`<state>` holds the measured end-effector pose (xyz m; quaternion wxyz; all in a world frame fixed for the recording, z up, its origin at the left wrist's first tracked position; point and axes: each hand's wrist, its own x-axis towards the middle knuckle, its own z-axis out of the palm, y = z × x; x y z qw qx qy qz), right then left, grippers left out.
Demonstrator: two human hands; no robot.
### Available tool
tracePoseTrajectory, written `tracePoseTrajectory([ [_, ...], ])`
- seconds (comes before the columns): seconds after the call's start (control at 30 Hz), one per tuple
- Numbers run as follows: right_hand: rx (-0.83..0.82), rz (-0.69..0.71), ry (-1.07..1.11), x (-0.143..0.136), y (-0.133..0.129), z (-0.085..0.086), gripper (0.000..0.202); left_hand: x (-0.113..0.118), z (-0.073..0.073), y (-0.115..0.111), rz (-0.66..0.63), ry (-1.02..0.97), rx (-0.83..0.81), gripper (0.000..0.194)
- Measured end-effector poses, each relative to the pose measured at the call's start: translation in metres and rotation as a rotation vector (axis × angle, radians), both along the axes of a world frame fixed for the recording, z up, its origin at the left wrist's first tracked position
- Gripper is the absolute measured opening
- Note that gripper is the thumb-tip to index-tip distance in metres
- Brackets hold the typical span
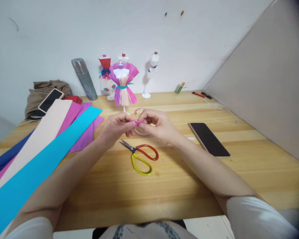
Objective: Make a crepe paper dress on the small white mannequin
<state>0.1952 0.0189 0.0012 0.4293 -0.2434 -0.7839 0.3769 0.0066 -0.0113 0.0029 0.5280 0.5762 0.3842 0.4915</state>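
A small strip of pink paper [137, 122] is stretched between my two hands above the middle of the table. My left hand [118, 127] pinches its left end between thumb and forefinger. The fingers of my right hand [158, 123] are closed on its right end. Just below my hands lie scissors [134, 151] with one red and one yellow handle, blades pointing up-left. Behind my hands stands a small mannequin [123, 83] in a pink, purple and cream paper dress with a teal band. A white ring-like item [142, 133] is partly hidden beneath my hands.
Long strips of blue, cream and pink paper [52, 142] cover the table's left side. A phone [209, 139] lies at the right. Several more mannequins [146, 95], a bottle [86, 79], a glue tube [180, 88] and a brown cloth [36, 99] are along the wall.
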Motion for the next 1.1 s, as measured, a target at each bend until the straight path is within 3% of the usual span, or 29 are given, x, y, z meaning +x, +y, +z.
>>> tracePoseTrajectory([
  [0.3,0.0,0.116,-0.035,0.005,-0.004,0.005,0.01,-0.002,-0.001,0.001,-0.112,-0.047,-0.093,0.038],
  [0.6,-0.022,0.11,-0.015,0.009,-0.002,0.005,0.005,-0.005,0.0,0.001,-0.244,-0.045,-0.125,0.038],
  [1.1,-0.07,0.145,-0.043,0.009,-0.004,0.011,0.006,-0.006,-0.002,0.001,-0.286,0.012,-0.166,0.041],
])
